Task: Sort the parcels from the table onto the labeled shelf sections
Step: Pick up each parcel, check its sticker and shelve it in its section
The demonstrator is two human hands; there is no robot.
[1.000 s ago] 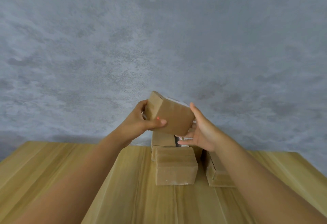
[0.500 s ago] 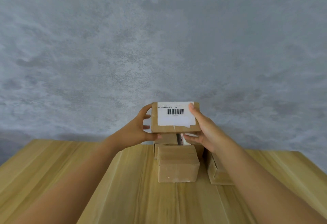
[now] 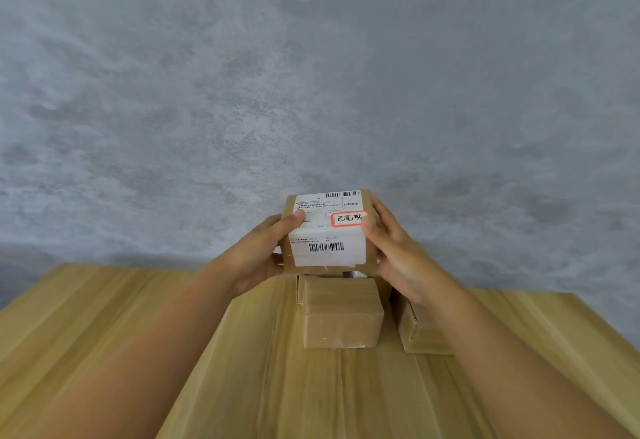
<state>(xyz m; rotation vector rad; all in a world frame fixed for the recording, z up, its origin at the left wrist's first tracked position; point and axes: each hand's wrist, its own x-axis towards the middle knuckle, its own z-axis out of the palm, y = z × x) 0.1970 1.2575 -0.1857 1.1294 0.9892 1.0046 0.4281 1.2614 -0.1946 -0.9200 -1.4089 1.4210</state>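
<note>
Here, four cardboard parcels are countable: one held parcel [image 3: 327,230] raised above the table [image 3: 104,334], and three on the wood below it, namely a front parcel [image 3: 343,317], a right parcel [image 3: 420,333] partly hidden by the right forearm, and a rear parcel [image 3: 300,288] showing only as a sliver. The held parcel is a small brown box with a white shipping label wrapped over its top and near faces; two barcodes are visible, plus a red-bordered sticker [image 3: 349,219] bearing handwritten characters. Both hands grip it from opposite sides. The left hand [image 3: 258,258] curls round the left side, thumb on the label. The right hand [image 3: 394,255] clasps the right side, thumb beside the sticker.
</note>
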